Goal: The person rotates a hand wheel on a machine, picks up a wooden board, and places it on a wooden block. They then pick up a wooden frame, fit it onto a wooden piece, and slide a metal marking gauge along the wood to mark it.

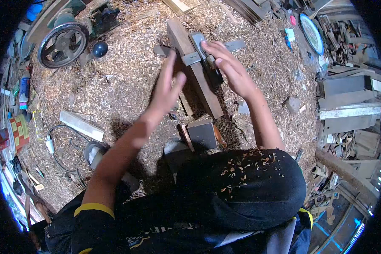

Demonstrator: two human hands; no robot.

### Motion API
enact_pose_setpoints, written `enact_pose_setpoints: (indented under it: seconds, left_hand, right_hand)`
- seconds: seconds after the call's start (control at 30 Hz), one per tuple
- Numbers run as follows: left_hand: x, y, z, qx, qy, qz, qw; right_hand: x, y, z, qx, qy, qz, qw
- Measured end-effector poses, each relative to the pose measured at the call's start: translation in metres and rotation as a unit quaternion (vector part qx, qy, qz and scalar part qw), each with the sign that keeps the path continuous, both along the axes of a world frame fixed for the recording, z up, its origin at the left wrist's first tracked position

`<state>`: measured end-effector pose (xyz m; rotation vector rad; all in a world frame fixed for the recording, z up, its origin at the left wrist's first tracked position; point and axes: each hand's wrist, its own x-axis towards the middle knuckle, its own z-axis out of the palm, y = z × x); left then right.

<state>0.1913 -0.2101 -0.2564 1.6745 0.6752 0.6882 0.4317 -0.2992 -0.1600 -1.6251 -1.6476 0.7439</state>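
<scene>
Your right hand (226,65) lies on the grey metal tool (191,58), which sits across the dark wooden plank (201,86) in the upper middle of the frame. Its fingers are stretched flat over the tool, so that grip is released, not clenched. Your left hand (167,89) hangs in the air just left of the plank, palm open and fingers spread, holding nothing. It is blurred, so I cannot tell whether it touches the wood.

As for progress, wood shavings (122,84) cover the floor around the plank and chips lie on your lap (241,178), so a good deal of wood looks to have come off already. The plank's top face reads as even and dark where it shows. How much is left I cannot judge, since neither hand has hold of the tool.

Your right hand covers the middle of the tool, so its blade and body are hard to make out. The plank's near end drops behind a dark block (202,133) at the centre of the frame. A spoked wheel (63,44) in the upper left and the clutter along the right edge are bent by the lens.
</scene>
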Motion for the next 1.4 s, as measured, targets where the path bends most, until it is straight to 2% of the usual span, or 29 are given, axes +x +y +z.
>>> enact_pose_setpoints:
  seconds: [0.03,0.1,0.17,0.23,0.3,0.37,0.43,0.47,0.5,0.57,0.67,0.83,0.9,0.97,1.1,1.3,1.4]
  left_hand:
    - [-0.005,-0.023,0.002,-0.068,0.003,-0.022,0.997]
    - [-0.002,-0.055,-0.002,-0.056,-0.033,-0.054,0.996]
    - [0.006,-0.073,-0.012,0.012,-0.038,-0.045,0.998]
    - [0.013,-0.081,-0.020,0.031,-0.042,-0.036,0.998]
    - [0.019,-0.085,-0.028,-0.023,-0.025,-0.043,0.998]
    - [0.021,-0.090,-0.035,-0.037,-0.030,-0.041,0.998]
    - [0.020,-0.092,-0.035,-0.076,0.086,-0.083,0.990]
    - [0.019,-0.091,-0.029,-0.109,0.070,-0.111,0.985]
    - [0.019,-0.093,-0.033,-0.109,0.070,-0.111,0.985]
    - [0.022,-0.098,-0.039,0.014,-0.008,-0.053,0.998]
    - [0.031,-0.107,-0.053,0.018,-0.022,-0.008,1.000]
    - [0.040,-0.115,-0.052,-0.007,-0.015,0.023,1.000]
    - [0.041,-0.112,-0.050,0.020,-0.019,0.036,0.999]
    - [0.036,-0.105,-0.048,-0.017,0.014,-0.039,0.999]
    - [0.026,-0.098,-0.034,0.047,0.076,-0.009,0.996]
    - [0.028,-0.096,-0.047,0.039,0.045,-0.014,0.998]
    - [0.034,-0.096,-0.052,-0.014,0.041,-0.040,0.998]
  right_hand:
    - [0.002,0.002,-0.002,0.003,0.000,0.001,1.000]
    - [0.003,0.003,-0.003,0.016,-0.023,0.030,0.999]
    - [0.000,0.001,-0.005,0.020,-0.048,0.027,0.998]
    - [-0.009,0.002,-0.008,0.021,-0.071,0.023,0.997]
    - [-0.022,0.002,-0.014,0.086,-0.093,-0.015,0.992]
    - [-0.031,0.009,-0.025,0.100,-0.108,-0.041,0.988]
    - [-0.045,0.013,-0.024,0.117,-0.126,-0.108,0.979]
    - [-0.054,0.016,-0.023,0.126,-0.120,-0.152,0.973]
    - [-0.056,0.017,-0.021,0.126,-0.119,-0.152,0.973]
    - [-0.060,0.019,-0.017,0.153,-0.167,-0.176,0.958]
    - [-0.061,0.022,-0.009,0.133,-0.114,-0.182,0.968]
    - [-0.063,0.023,-0.009,0.140,-0.131,-0.188,0.963]
    - [-0.060,0.025,-0.007,0.138,-0.124,-0.187,0.965]
    - [-0.058,0.026,-0.001,0.099,-0.127,-0.179,0.970]
    - [-0.057,0.027,-0.009,0.139,-0.160,-0.177,0.961]
    - [-0.054,0.027,-0.017,0.160,-0.147,-0.170,0.961]
    - [-0.053,0.027,-0.008,0.130,-0.164,-0.166,0.964]
